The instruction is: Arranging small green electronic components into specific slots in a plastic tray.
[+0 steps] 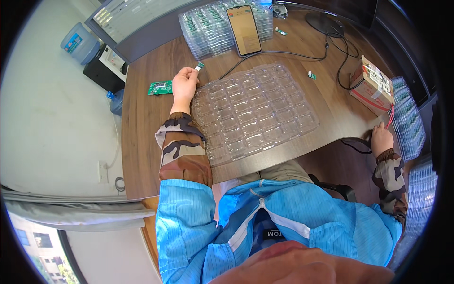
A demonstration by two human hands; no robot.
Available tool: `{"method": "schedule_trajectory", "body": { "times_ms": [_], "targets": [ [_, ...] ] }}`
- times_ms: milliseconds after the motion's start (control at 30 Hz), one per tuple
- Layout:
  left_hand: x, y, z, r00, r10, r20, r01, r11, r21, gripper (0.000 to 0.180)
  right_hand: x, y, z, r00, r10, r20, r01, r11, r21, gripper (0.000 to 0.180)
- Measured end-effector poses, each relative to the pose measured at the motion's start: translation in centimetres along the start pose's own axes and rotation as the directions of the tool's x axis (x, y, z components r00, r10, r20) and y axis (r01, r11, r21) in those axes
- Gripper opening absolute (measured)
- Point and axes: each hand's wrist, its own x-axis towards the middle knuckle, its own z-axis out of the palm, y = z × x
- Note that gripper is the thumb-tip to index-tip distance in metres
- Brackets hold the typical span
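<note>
My left hand [184, 87] is raised over the left side of the desk. Its thumb and fingers pinch a small green circuit board [200, 66] with a white end. Just left of that hand lies a larger green circuit board [160, 88] with a small display. To its right, a clear plastic blister tray [250, 111] with rows of moulded pockets lies flat; no boards show in the pockets. My right hand [382, 140] is at the desk's right edge, fingers curled, close to the red wires [390, 117]. Whatever it grips, if anything, is hidden.
Stacked clear trays with green boards [206, 31] stand at the back, a phone [244, 31] leaning on them. A cardboard box [372, 86] sits right, beside more stacked trays [410, 120]. Black cables [298, 53] cross the desk near a monitor stand [324, 24]. Small boards [311, 75] lie loose.
</note>
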Motion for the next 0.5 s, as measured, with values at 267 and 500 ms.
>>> {"method": "schedule_trajectory", "body": {
  "times_ms": [267, 500],
  "targets": [
    [-0.1, 0.0, 0.1, 1.000, 0.007, 0.015, -0.006, 0.999, -0.047, 0.016, -1.3, -0.3, -0.3, 0.990, -0.039, -0.135, 0.059, 0.988, 0.142, 0.012],
    [0.0, -0.3, 0.1, 1.000, 0.002, 0.029, 0.000, 0.998, -0.068, 0.015, -1.2, -0.2, -1.6, 0.985, -0.043, -0.170, 0.088, 0.959, 0.270, 0.022]
  ]
}}
